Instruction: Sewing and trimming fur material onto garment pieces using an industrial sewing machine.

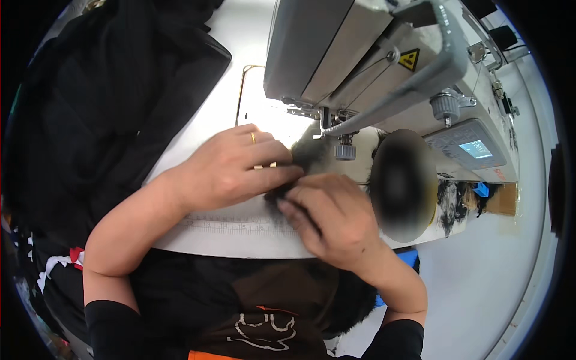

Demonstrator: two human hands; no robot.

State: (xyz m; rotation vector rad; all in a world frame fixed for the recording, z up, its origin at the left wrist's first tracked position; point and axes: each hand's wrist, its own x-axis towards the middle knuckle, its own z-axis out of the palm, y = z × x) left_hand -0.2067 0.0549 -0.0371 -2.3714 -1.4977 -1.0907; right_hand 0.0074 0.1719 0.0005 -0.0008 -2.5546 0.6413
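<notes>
A piece of black furry fabric (pixel 311 149) lies on the white sewing table in front of the presser foot of a grey and white sewing machine (pixel 336 60). My left hand (pixel 237 165), with a gold ring, has its fingers bent together at the left edge of the fur. Its fingertips meet those of my right hand (pixel 336 216). My right hand is closed in a pinch on the near end of the fabric. The fingers partly hide the fur between them.
A big heap of black cloth (pixel 108 102) covers the table's left side. A measuring scale (pixel 234 227) runs along the front edge. Right of the needle stands a blurred dark oval thing (pixel 402 186). The machine's lit control panel (pixel 474 149) is beyond it.
</notes>
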